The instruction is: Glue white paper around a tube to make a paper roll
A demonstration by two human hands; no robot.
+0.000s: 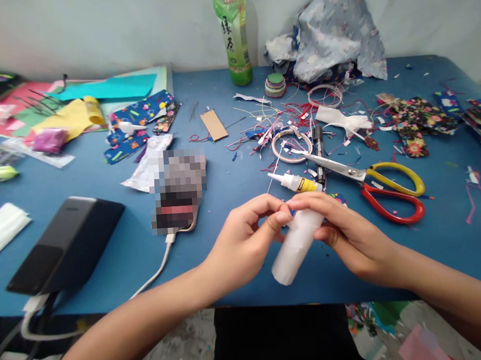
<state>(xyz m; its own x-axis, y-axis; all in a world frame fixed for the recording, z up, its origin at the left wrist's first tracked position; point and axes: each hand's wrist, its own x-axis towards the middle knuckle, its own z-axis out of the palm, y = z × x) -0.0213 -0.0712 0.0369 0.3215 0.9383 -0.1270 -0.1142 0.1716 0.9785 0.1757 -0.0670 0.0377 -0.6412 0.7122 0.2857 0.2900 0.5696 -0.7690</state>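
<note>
My right hand point(341, 231) is closed round the upper end of a white cylinder point(294, 253), which tilts with its lower end toward me. At that upper end my left hand point(254, 231) pinches with thumb and forefinger; what lies between them is hidden. A thin white strand rises from behind the left fingers toward a roll of narrow tape point(291, 146). Just beyond my hands lies a small white glue bottle point(295, 182) with a yellow label and pointed nozzle. A black marker point(319, 153) and scissors point(371, 180) with red and yellow handles are next to it.
On the blue table point(224, 175) stand a green tea bottle point(234, 39) and a black power bank point(65, 245). A phone point(180, 192) is cabled at left. Thread scraps, patterned fabric point(416, 117), a cardboard piece point(214, 125) and coloured paper point(108, 88) are scattered about.
</note>
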